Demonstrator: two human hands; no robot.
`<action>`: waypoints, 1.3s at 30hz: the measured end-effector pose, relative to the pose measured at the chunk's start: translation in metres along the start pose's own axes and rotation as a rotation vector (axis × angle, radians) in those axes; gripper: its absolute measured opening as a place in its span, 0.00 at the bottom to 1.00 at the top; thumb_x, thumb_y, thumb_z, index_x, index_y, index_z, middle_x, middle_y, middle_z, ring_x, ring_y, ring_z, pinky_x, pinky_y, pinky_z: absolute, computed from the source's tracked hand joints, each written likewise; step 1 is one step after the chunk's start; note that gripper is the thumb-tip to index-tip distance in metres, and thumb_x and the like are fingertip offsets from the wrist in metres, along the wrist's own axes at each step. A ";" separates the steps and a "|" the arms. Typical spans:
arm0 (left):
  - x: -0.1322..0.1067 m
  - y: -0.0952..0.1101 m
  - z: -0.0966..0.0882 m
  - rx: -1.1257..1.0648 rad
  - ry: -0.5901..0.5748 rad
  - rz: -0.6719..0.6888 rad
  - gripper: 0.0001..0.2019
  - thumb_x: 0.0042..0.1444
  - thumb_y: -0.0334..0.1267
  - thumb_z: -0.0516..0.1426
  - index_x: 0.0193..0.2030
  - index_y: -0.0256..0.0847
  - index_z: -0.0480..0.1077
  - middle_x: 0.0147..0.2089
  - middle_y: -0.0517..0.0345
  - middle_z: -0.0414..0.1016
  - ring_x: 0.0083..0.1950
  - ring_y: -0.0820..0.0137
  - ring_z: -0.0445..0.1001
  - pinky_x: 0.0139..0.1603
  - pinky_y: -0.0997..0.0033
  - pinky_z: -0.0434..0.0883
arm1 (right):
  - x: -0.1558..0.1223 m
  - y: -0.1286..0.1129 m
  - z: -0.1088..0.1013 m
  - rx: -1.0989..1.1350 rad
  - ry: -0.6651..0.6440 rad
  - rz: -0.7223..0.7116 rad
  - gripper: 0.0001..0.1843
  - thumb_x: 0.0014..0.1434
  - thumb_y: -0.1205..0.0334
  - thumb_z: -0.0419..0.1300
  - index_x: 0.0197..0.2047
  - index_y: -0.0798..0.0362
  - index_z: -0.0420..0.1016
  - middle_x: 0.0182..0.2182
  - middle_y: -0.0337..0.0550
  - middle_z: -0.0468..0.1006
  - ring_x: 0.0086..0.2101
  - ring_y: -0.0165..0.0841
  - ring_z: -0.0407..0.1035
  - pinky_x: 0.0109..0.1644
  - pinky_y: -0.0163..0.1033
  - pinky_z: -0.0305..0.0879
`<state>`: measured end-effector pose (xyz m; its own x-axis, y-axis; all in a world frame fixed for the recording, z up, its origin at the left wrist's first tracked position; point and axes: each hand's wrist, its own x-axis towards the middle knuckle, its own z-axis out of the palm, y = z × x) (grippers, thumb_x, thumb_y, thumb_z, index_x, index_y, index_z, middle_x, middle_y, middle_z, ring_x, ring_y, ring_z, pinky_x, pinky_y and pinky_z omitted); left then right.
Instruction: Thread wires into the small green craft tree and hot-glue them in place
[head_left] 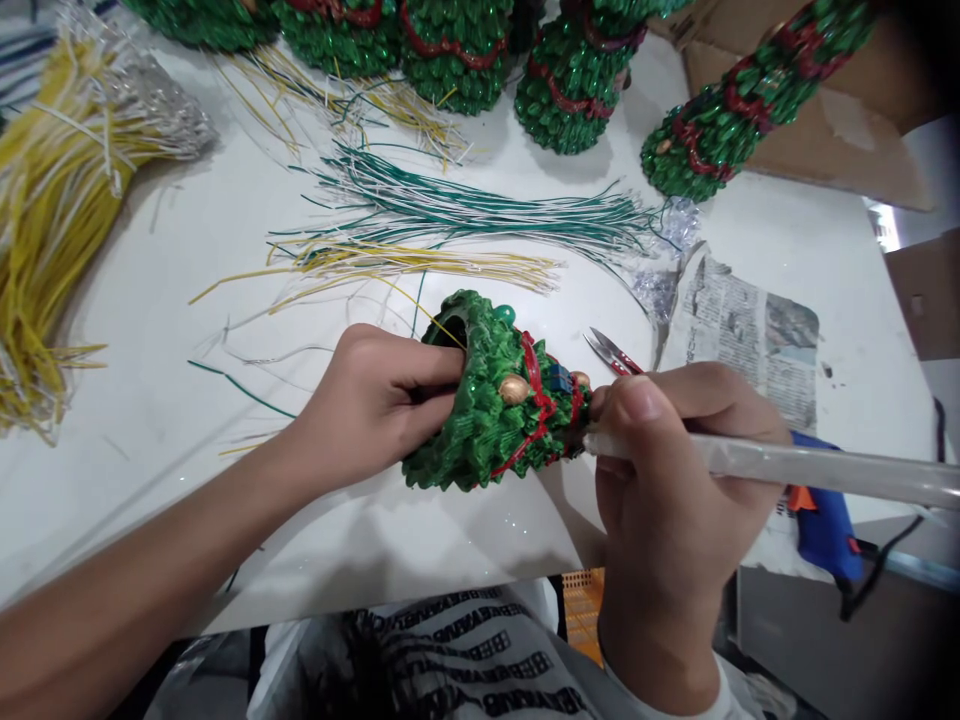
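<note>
A green Christmas tree figurine [495,400] with red ribbons and gold balls lies on its side above the table, its hollow base toward the left. My left hand [390,390] is closed, its fingers inside that hollow; their tips and whatever they grip are hidden. A yellow wire [420,308] runs into the same opening. My right hand [675,470] is closed around a translucent stick [810,470], which looks like a glue stick. Its near end lies beside the narrow top of the tree, where my right fingertips also touch.
Green and white wires [480,210] and yellow wires [435,262] lie beyond the tree. A thick yellow wire bundle [67,200] is at left. Red-handled snips [615,352], newspaper [757,330] and a blue glue gun [825,520] are at right. Several tree figurines [457,50] stand behind.
</note>
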<state>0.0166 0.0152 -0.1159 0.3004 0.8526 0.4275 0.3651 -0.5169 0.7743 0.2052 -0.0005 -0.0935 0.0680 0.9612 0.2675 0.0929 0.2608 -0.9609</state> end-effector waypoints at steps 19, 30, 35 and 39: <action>0.000 -0.002 0.001 -0.014 0.016 0.030 0.13 0.53 0.27 0.55 0.18 0.35 0.65 0.16 0.70 0.53 0.19 0.84 0.50 0.19 0.90 0.53 | -0.002 -0.001 -0.001 -0.017 -0.007 -0.008 0.14 0.59 0.60 0.64 0.23 0.48 0.69 0.16 0.31 0.68 0.15 0.24 0.54 0.15 0.34 0.49; 0.000 -0.001 0.002 -0.004 0.016 0.042 0.16 0.54 0.27 0.54 0.16 0.37 0.60 0.16 0.70 0.49 0.19 0.84 0.46 0.17 0.89 0.51 | 0.001 -0.004 0.001 0.015 -0.003 0.010 0.13 0.58 0.61 0.65 0.23 0.48 0.71 0.16 0.30 0.68 0.14 0.23 0.53 0.14 0.34 0.49; 0.003 0.001 0.002 0.017 0.031 0.065 0.18 0.55 0.27 0.53 0.16 0.38 0.53 0.18 0.69 0.44 0.20 0.83 0.43 0.18 0.89 0.47 | 0.000 -0.002 0.002 -0.070 0.059 -0.064 0.14 0.58 0.62 0.65 0.22 0.49 0.69 0.17 0.30 0.70 0.15 0.22 0.55 0.15 0.32 0.51; 0.005 0.000 0.002 0.020 0.044 0.099 0.20 0.59 0.28 0.51 0.17 0.38 0.51 0.19 0.69 0.43 0.21 0.83 0.42 0.18 0.89 0.45 | 0.000 -0.001 0.003 -0.029 -0.015 -0.073 0.15 0.59 0.62 0.64 0.22 0.50 0.68 0.16 0.30 0.69 0.15 0.21 0.56 0.15 0.31 0.49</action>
<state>0.0199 0.0195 -0.1142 0.2972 0.7993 0.5223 0.3534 -0.6002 0.7175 0.2025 -0.0006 -0.0929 0.0456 0.9411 0.3350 0.1259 0.3273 -0.9365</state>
